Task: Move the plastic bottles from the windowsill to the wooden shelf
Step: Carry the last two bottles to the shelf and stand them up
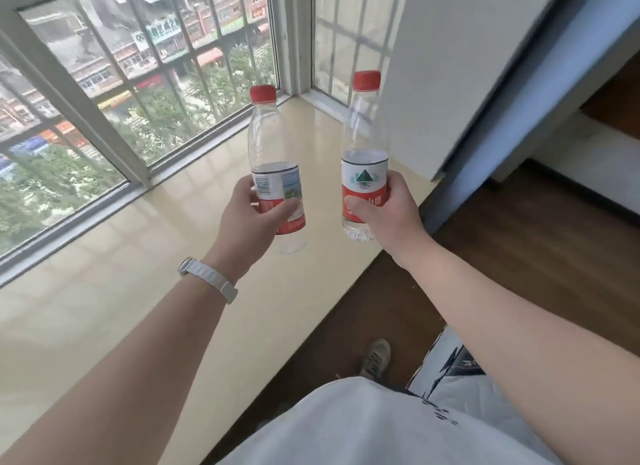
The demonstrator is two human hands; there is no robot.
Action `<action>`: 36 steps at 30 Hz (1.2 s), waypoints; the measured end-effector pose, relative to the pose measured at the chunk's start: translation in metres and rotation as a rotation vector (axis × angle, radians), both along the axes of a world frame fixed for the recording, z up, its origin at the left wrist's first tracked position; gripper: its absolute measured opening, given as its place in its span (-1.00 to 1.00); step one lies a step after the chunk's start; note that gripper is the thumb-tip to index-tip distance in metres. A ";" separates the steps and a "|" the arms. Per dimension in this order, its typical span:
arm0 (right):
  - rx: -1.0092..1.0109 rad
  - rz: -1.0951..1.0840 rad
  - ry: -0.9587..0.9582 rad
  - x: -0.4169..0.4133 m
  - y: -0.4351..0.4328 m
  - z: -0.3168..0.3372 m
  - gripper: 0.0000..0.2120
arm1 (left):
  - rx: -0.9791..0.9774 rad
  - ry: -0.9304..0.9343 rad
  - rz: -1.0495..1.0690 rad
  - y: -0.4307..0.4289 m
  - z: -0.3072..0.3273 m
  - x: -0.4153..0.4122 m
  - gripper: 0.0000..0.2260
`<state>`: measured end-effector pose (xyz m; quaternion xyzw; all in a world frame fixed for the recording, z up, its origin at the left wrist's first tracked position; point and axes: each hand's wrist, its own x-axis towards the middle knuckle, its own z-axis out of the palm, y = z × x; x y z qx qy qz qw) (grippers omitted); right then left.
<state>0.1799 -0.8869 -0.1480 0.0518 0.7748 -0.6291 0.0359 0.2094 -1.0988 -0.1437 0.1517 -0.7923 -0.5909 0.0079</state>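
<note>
A large window point(138, 83) with pale frames and a grid of outer bars fills the upper left, looking down on green trees point(52, 184) and low buildings point(145, 45) with red awnings. Daylight falls through it onto a glossy cream sill point(138, 274). A white wall point(450, 66) stands at the right, edged by a blue-grey panel point(512, 125). Dark brown wooden floor point(536, 239) runs below.

cream windowsill point(145, 291) runs from the window frame to its front edge above dark wood floor point(519, 256), glossy top looks bare; left bottle's point(277, 173) base near it, contact unclear, probably lifted
</note>
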 end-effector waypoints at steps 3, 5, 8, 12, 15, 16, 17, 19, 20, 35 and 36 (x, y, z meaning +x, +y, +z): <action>0.017 -0.058 0.005 -0.021 0.040 0.001 -0.56 | -0.019 0.000 -0.062 0.040 0.002 -0.033 -0.51; 0.008 -0.098 0.006 -0.036 0.068 0.001 -0.56 | -0.030 -0.002 -0.116 0.068 0.003 -0.055 -0.50; -0.014 -0.171 0.011 -0.055 0.111 0.000 -0.57 | -0.053 -0.004 -0.191 0.115 0.003 -0.091 -0.49; -0.026 -0.265 0.009 -0.077 0.173 -0.005 -0.55 | -0.060 -0.013 -0.279 0.180 0.001 -0.133 -0.46; -0.014 -0.346 0.006 -0.090 0.218 -0.007 -0.56 | -0.072 -0.017 -0.349 0.226 -0.002 -0.157 -0.47; -0.010 -0.366 0.009 -0.094 0.232 -0.008 -0.57 | -0.076 -0.017 -0.372 0.240 -0.002 -0.165 -0.48; -0.008 -0.390 0.010 -0.098 0.246 -0.009 -0.57 | -0.081 -0.015 -0.394 0.254 -0.002 -0.172 -0.49; -0.003 -0.442 0.012 -0.103 0.273 -0.011 -0.59 | -0.083 -0.012 -0.440 0.280 -0.001 -0.187 -0.49; -0.004 -0.465 0.014 -0.105 0.284 -0.012 -0.58 | -0.081 -0.008 -0.465 0.292 -0.001 -0.194 -0.49; -0.006 -0.791 -0.112 -0.162 0.373 -0.029 -0.53 | -0.040 -0.021 -0.864 0.421 -0.033 -0.325 -0.53; 0.015 -0.830 -0.115 -0.166 0.379 -0.027 -0.52 | -0.027 -0.029 -0.906 0.430 -0.035 -0.336 -0.52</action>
